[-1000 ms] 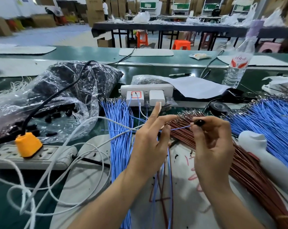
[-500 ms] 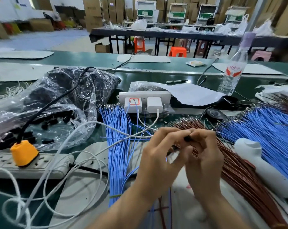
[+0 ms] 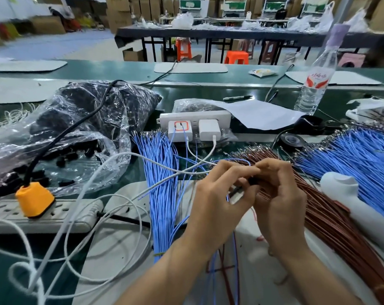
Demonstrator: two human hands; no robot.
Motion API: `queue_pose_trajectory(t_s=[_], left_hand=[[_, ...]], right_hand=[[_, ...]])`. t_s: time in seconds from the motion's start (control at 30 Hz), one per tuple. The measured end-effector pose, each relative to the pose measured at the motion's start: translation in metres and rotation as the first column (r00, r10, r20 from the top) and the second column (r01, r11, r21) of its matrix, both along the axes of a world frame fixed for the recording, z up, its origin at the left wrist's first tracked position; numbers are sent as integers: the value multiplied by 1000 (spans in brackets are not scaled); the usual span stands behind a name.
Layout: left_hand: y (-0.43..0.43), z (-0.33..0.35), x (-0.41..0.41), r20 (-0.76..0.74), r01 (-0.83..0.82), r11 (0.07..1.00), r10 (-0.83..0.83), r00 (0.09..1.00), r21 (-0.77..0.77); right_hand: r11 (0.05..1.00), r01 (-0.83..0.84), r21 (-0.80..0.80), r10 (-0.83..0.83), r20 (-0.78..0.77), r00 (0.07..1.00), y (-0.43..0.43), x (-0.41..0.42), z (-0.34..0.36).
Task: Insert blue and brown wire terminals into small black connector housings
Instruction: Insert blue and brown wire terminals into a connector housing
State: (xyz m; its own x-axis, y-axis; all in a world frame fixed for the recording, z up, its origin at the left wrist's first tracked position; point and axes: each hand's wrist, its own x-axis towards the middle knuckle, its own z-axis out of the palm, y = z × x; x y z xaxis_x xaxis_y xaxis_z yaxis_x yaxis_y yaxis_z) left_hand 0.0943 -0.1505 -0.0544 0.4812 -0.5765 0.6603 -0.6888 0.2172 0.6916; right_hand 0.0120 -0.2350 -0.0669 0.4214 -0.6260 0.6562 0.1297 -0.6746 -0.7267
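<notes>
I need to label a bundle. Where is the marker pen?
In the head view, the marker pen lies right of centre, just behind the white paper sheet, left of the water bottle.

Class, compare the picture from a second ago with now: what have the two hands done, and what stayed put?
The left hand and right hand came together, closing the gap; both now pinch at the small black connector housing, which the right hand held before. The blue wire bundle and brown wire bundle stayed put.
</notes>
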Motion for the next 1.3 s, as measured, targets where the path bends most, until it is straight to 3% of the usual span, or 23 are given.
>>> queue_pose_trajectory(t_s=[0.2, 0.33, 0.57, 0.87, 1.13, 1.3], left_hand=[[-1, -1, 2, -14, 13, 999, -12, 1000, 30], [-1, -2, 4, -29, -73, 997, 73, 997, 1], [1, -1, 4, -30, 28, 998, -26, 999, 63], [0, -2, 7, -63, -37, 999, 39, 997, 38], [0, -3, 6, -64, 5, 1000, -6, 998, -8], [1, -2, 4, -85, 36, 999, -37, 996, -13]], right_hand=[[994, 33, -100, -40, -67, 997, -5, -1, 2], [999, -37, 10, 37, -47, 998, -4, 0, 4], [987, -71, 143, 78, -44, 996, -4, -2, 3], [983, -125, 133, 139, -104, 985, 3, 0, 8], [994, -19, 105, 34, -139, 990, -2, 0, 4], [1000, -5, 9, 7, -127, 992, -2, 0, 5]])
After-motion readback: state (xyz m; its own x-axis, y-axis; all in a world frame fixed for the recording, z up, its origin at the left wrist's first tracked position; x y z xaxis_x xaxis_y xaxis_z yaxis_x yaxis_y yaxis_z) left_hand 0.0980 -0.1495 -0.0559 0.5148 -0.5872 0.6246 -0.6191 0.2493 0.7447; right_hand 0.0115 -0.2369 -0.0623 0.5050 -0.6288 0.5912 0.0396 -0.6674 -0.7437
